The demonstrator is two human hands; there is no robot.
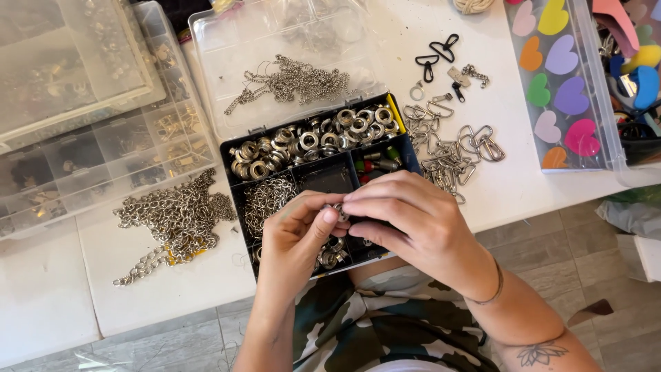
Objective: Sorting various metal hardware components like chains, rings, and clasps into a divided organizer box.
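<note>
Both hands meet over the black compartment box (241, 180), left hand (292, 241) and right hand (416, 224) pinching one small metal ring (339, 209) between fingertips. Loose chain pile (175, 220) lies left of the hands on the worktop (523, 186), silver clasps (447, 155) just beyond the right hand.

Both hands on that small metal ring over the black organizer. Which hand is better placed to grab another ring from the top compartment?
Probably right. The right hand lies nearer the metal rings in the organizer; the left hand sits lower, pinching the small ring.
</note>
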